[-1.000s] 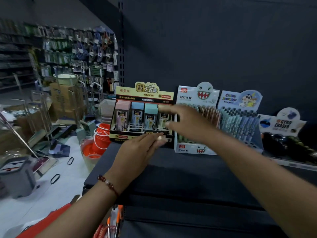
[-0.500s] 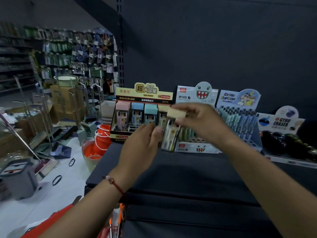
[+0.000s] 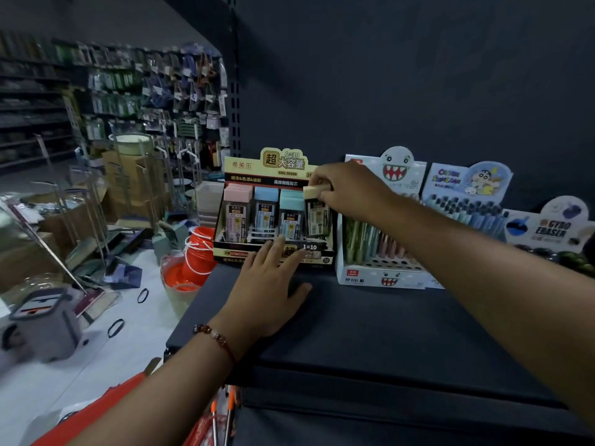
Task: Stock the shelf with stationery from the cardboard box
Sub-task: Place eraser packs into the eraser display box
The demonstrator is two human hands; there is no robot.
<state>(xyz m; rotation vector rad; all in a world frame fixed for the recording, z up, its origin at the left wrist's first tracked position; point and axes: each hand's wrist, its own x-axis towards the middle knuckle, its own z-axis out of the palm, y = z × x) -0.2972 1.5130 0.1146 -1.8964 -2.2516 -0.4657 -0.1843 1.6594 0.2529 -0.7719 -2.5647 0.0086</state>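
The shelf [image 3: 370,333] is dark and wide, w/ bare space in front. At its back stand, from left to right, the yellow display box [image 3: 273,217] of lead cases, the monster pen display [image 3: 383,239], a cartoon pen display [image 3: 467,194] and the gyro eraser display [image 3: 547,226].

What can go wrong, I think: the display box is light cardboard and stands near the left end of the shelf, above the orange bucket [image 3: 193,252] on the floor. If the case goes in crooked or is pushed hard, the box can slide back or tip, and the neighbour cases w/ pink, blue and teal caps can fall over. The slot at the right is narrow, so the case can also jam on the box wall, or catch the teal one beside it.

The left hand [image 3: 270,281] lies flat and open on the shelf, palm down, fingertips touching the low front wall of the box, approx. in the middle. It seems to brace it.

The right hand [image 3: 347,191] pinches the cream-capped lead case [image 3: 317,204] by its cap, btw. thumb and fingers. The case hangs under the hand, upright, its lower part already inside the rightmost slot, just beside the teal case. Whether it sits fully down, I cannot tell.
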